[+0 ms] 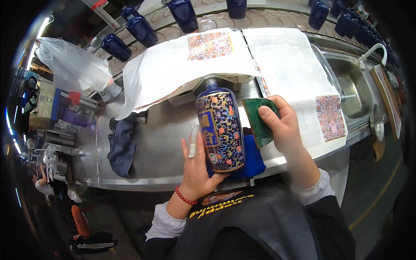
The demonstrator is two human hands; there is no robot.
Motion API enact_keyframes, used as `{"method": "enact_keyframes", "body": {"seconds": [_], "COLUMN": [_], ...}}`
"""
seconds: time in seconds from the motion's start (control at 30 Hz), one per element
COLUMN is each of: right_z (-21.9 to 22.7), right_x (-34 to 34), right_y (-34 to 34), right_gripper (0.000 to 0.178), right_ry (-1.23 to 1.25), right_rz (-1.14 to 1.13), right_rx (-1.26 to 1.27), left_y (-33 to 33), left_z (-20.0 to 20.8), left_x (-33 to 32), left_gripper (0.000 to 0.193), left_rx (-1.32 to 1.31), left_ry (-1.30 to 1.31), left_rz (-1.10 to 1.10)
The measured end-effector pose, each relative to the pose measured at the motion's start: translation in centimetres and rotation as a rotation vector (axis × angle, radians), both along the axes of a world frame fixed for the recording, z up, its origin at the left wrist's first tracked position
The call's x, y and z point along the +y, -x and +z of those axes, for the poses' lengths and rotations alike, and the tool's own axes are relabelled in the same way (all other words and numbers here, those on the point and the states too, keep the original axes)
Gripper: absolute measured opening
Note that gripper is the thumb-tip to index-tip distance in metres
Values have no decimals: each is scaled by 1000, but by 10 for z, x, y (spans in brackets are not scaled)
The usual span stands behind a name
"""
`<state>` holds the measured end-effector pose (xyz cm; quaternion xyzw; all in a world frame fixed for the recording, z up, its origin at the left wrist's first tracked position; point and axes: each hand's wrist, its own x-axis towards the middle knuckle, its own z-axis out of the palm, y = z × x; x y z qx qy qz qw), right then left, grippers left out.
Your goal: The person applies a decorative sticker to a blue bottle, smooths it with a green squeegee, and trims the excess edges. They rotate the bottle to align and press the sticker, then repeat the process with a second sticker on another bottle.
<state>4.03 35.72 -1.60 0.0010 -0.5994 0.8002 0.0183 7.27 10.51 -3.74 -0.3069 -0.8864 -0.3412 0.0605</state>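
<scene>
At six o'clock, nearest my remote view, a dark apron (255, 221) is showing yellow lettering. Just above it, the left hand (197, 169), wearing a red bead bracelet (186, 196) and a white wrap on one finger, is gripping the lower left side of a patterned blue bottle (221, 130). I am finding that bottle almost at the dial's centre, its neck pointing toward twelve. At three o'clock the right hand (281, 123) is pinching a green flat piece (255, 119) between thumb and fingers, just beside the bottle; I cannot tell whether they are touching. Toward four, a blue cloth (258, 160) is lying by the bottle's base. Across the metal table (156, 134), a grey cloth (121, 149) is resting near nine. Farther out, white sheets with floral panels (286, 56) are spreading from eleven to three, a metal sink (353, 78) is sitting between two and three, a plastic bag (73, 63) is slumping at ten, and plain blue bottles (141, 32) are standing beyond.
</scene>
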Motion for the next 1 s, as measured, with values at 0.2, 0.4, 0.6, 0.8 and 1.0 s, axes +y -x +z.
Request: {"method": "enact_keyframes", "body": {"seconds": [0.2, 0.4, 0.6, 0.8, 1.0], "right_z": [-23, -28, -24, -24, -23], "right_x": [-10, -11, -17, -18, -17], "right_y": [-17, -22, -25, -27, -26], "right_gripper": [20, 22, 25, 22, 21], "right_ry": [128, 145, 0, -28, -74], "right_rz": [28, 48, 14, -20, -17], "right_rx": [-71, -70, -26, -26, -1], "left_y": [0, 6, -8, -16, -23], "left_z": [13, 1, 3, 22, 33], "left_x": [14, 8, 11, 21, 29], "left_gripper": [116, 120, 92, 67, 60], "left_rx": [189, 125, 249, 364, 337], "left_ry": [164, -67, 122, 352, 270], "left_rz": [21, -65, 4, -9, -339]}}
